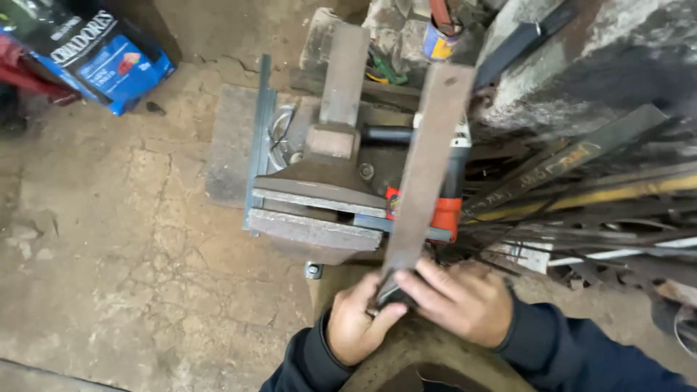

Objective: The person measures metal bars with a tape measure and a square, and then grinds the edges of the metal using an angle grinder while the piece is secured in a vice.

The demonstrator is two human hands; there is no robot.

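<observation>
Gripped at its near end by both hands, left hand and right hand pinching together, a flat steel bar is best steadied above the bench vise ahead.

Bare hands; dark navy long sleeves.

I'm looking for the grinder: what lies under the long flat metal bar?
Under the flat bar an orange and black angle grinder shows on both sides, beside the vise. Its middle is covered. Both hands, left and right, hide the bar's near end.
</observation>
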